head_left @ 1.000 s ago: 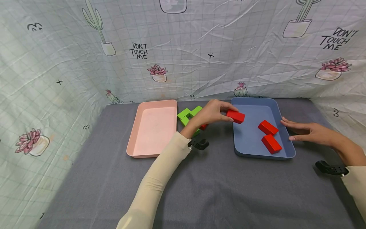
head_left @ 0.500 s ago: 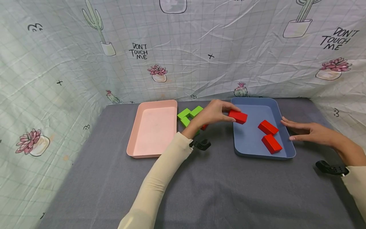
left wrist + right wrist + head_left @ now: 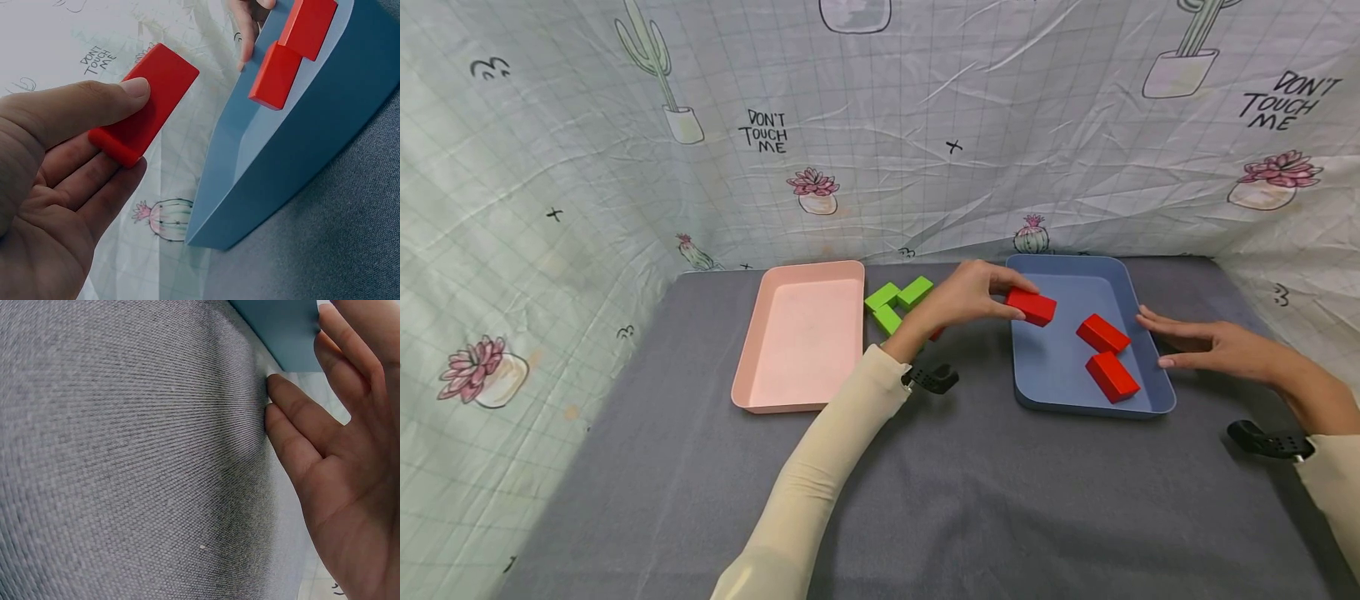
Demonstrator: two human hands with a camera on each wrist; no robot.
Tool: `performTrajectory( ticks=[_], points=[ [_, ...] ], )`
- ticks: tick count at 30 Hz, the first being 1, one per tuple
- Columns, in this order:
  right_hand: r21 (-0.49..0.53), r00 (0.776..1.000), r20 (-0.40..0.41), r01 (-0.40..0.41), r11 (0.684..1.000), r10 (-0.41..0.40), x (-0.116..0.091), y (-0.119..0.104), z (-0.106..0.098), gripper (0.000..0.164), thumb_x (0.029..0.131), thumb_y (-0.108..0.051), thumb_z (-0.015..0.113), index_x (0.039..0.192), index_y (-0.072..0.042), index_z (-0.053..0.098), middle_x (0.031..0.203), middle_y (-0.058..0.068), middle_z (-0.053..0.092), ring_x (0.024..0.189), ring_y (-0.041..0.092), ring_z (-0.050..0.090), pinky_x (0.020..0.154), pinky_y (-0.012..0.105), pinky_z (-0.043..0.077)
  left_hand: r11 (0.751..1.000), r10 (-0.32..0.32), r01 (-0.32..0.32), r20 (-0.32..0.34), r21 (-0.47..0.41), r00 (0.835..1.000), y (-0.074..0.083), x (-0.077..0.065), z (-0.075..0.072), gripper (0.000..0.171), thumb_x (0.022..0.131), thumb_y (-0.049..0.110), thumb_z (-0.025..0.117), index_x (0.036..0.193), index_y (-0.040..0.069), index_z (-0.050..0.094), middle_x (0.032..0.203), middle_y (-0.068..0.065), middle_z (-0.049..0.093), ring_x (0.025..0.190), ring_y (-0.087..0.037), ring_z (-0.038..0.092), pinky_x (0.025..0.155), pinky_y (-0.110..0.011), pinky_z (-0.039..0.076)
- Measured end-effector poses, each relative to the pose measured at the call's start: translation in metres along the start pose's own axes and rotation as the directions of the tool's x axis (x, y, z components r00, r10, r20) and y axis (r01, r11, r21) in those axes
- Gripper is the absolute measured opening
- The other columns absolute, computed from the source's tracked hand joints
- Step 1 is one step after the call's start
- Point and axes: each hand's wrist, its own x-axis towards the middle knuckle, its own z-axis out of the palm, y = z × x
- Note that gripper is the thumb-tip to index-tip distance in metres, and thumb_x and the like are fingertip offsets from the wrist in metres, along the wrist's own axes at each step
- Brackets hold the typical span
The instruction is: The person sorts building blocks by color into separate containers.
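Observation:
A red rectangular block (image 3: 1032, 307) is pinched between the thumb and fingers of my left hand (image 3: 964, 296), over the left edge of the blue tray (image 3: 1045, 375). The left wrist view shows the thumb lying across that red block (image 3: 156, 94), with the fingers beneath. Inside the tray lie two more red blocks, one block (image 3: 1103, 334) behind the other block (image 3: 1112, 377). On the tray's right side my right hand (image 3: 1213, 350) touches the outer wall with extended fingers. In the right wrist view, fingertips of the right hand (image 3: 350, 444) meet the tray wall (image 3: 281, 331) and the cloth.
Several green blocks (image 3: 887, 319) lie between the trays, partly behind my left wrist. Part of a red block (image 3: 936, 333) shows there too. A pink tray (image 3: 801, 333) stands on the left. Printed fabric (image 3: 880, 125) hangs behind the grey cloth-covered table (image 3: 925, 500).
My left hand has moved slightly right with the red block, farther over the blue tray. The right hand and the two blocks in the tray have stayed in place.

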Motion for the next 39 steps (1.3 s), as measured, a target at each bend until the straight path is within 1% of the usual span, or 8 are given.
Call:
performTrajectory(
  ticks=[4,5,19,23,27,29,34,39],
  points=[
    [-0.009,1.0,0.0,0.002,1.0,-0.002,-0.001,0.001,0.0,0.071,0.098,-0.014,0.067,0.16,-0.017,0.034,0.15,-0.041,0.017,0.124,-0.031,0.019,0.108,0.007,0.014,1.0,0.005,-0.005,0.004,-0.024,1.0,0.0,0.001,0.002,0.038,0.087,0.014,0.082,0.125,0.01,0.074,0.119,-0.002,0.072,0.098,-0.006,0.065,0.088,-0.018,0.054],
    [-0.018,1.0,-0.006,0.001,1.0,-0.001,-0.001,0.002,0.0,0.07,0.098,-0.014,0.067,0.16,-0.018,0.035,0.15,-0.041,0.017,0.124,-0.031,0.019,0.098,0.0,0.015,0.999,0.006,-0.006,0.006,-0.032,1.0,-0.001,0.001,0.003,0.038,0.087,0.013,0.082,0.124,0.01,0.074,0.118,-0.002,0.072,0.098,-0.005,0.066,0.089,-0.018,0.054],
    [-0.035,1.0,-0.008,0.027,0.999,-0.027,0.001,0.002,-0.001,0.071,0.097,-0.012,0.068,0.159,-0.017,0.035,0.151,-0.039,0.019,0.125,-0.031,0.02,0.089,-0.003,0.02,0.999,0.041,-0.041,0.011,-0.016,0.999,0.001,0.006,0.009,0.035,0.088,0.011,0.082,0.122,0.008,0.074,0.113,-0.002,0.073,0.095,-0.004,0.066,0.09,-0.019,0.054],
    [-0.03,1.0,-0.003,0.005,1.0,-0.005,0.0,0.002,0.0,0.07,0.097,-0.014,0.068,0.16,-0.018,0.035,0.152,-0.038,0.018,0.125,-0.031,0.019,0.1,0.002,0.018,0.999,0.035,-0.035,0.017,-0.017,0.999,0.002,0.006,0.01,0.035,0.088,0.011,0.081,0.123,0.008,0.074,0.113,-0.001,0.073,0.095,-0.005,0.065,0.092,-0.024,0.056],
    [-0.021,1.0,0.0,-0.02,1.0,0.02,0.0,0.002,-0.001,0.07,0.098,-0.017,0.067,0.16,-0.019,0.035,0.153,-0.037,0.017,0.124,-0.031,0.018,0.119,0.027,0.015,0.999,0.032,-0.031,0.023,-0.016,0.999,0.003,0.007,0.011,0.035,0.089,0.011,0.08,0.123,0.009,0.074,0.113,-0.001,0.073,0.095,-0.005,0.065,0.092,-0.024,0.056],
    [-0.023,1.0,0.0,-0.025,0.999,0.025,0.0,0.002,-0.001,0.07,0.098,-0.017,0.067,0.16,-0.02,0.034,0.153,-0.038,0.017,0.124,-0.031,0.018,0.118,0.028,0.015,0.999,0.034,-0.034,0.025,-0.011,0.999,0.004,0.007,0.011,0.035,0.089,0.011,0.08,0.123,0.009,0.074,0.113,0.0,0.073,0.095,-0.005,0.065,0.091,-0.022,0.055],
    [-0.035,1.0,-0.003,-0.027,0.999,0.027,0.0,0.001,-0.001,0.07,0.098,-0.017,0.067,0.16,-0.019,0.035,0.153,-0.037,0.017,0.123,-0.031,0.019,0.105,0.007,0.017,0.999,0.03,-0.029,0.032,-0.02,0.999,0.007,0.008,0.012,0.035,0.089,0.011,0.08,0.124,0.009,0.074,0.113,0.0,0.073,0.096,-0.004,0.065,0.086,-0.014,0.053],
    [-0.022,0.999,-0.001,-0.033,0.999,0.033,-0.001,0.001,-0.001,0.07,0.098,-0.017,0.067,0.16,-0.02,0.034,0.155,-0.034,0.017,0.124,-0.031,0.018,0.118,0.026,0.016,0.999,0.033,-0.032,0.033,-0.026,0.999,0.007,0.01,0.013,0.036,0.089,0.01,0.08,0.124,0.008,0.074,0.113,-0.001,0.073,0.096,-0.005,0.066,0.086,-0.016,0.054]
  ],
)
